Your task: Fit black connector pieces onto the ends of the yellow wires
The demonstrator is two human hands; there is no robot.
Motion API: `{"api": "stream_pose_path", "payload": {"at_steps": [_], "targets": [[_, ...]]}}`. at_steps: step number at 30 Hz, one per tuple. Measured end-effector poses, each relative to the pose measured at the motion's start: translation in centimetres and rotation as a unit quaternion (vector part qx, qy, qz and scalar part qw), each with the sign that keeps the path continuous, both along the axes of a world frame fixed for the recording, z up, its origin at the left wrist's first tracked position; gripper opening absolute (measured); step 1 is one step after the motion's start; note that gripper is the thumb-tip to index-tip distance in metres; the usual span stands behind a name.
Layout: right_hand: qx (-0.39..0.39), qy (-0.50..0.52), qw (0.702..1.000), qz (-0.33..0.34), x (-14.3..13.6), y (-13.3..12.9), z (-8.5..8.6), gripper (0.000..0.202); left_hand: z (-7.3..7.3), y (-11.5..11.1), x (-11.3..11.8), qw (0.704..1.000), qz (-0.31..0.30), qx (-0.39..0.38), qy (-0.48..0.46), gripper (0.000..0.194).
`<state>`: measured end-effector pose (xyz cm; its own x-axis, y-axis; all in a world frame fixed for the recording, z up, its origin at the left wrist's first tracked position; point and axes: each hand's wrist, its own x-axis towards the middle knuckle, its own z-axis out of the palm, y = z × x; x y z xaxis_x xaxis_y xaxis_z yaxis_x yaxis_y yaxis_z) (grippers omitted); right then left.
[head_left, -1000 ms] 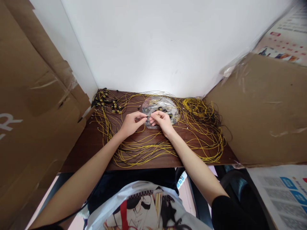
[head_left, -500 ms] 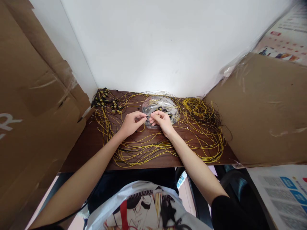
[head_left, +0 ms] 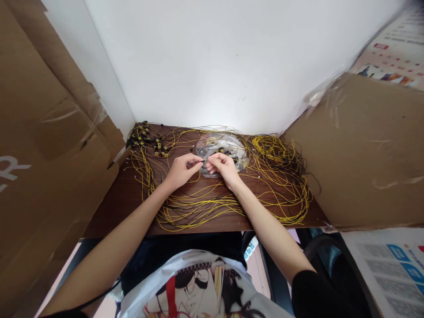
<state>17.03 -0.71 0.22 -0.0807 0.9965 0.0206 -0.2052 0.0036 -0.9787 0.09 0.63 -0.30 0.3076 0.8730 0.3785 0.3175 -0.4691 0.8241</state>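
a thin wire [head_left: 204, 160] lay across the small gap between the two hands, over the near part of a clear bag [head_left: 236, 143]. its left part sat between the thumb and forefinger of the left hand [head_left: 185, 168], whose tips were pinched almost together on it. its right part met the thumb and forefinger of the right hand [head_left: 222, 165], also pinched close on it, the other fingers curled beneath (the piece was too small to make out its ends). the bag held small dark and yellow parts. around it, yellow and black wires [head_left: 212, 203] looped over the brown table [head_left: 115, 203], with a tangled coil [head_left: 270, 148] at right and black and yellow connectors [head_left: 142, 138] heaped at far left. cardboard [head_left: 364, 150] flanked the table.
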Motion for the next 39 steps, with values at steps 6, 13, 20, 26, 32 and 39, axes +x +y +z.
{"api": "stream_pose_path", "payload": {"at_steps": [6, 13, 20, 26, 32, 39], "targets": [[0.001, -0.006, 1.0, 0.002, 0.03, 0.0, -0.07, 0.035, 0.09, -0.11, 0.03, 1.0, 0.0, -0.001, 0.001, 0.026], [0.001, -0.003, 1.0, 0.004, -0.02, 0.0, 0.03, 0.036, 0.04, -0.08, 0.03, 1.0, -0.002, 0.001, 0.004, 0.026], [0.001, -0.007, 1.0, 0.006, -0.04, 0.0, 0.01, 0.036, 0.0, 0.01, 0.02, 1.0, -0.003, 0.0, 0.008, 0.026], [0.001, -0.01, 1.0, 0.006, -0.06, 0.01, 0.02, 0.037, 0.03, 0.0, -0.01, 1.0, -0.001, -0.001, 0.009, 0.026], [-0.002, -0.012, 1.0, 0.007, -0.02, 0.0, 0.06, 0.039, 0.13, -0.12, 0.02, 1.0, 0.0, -0.001, 0.014, 0.026], [-0.002, -0.02, 1.0, 0.007, -0.03, 0.0, 0.08, 0.038, 0.2, -0.14, 0.0, 1.0, -0.002, -0.002, 0.012, 0.026]]}}
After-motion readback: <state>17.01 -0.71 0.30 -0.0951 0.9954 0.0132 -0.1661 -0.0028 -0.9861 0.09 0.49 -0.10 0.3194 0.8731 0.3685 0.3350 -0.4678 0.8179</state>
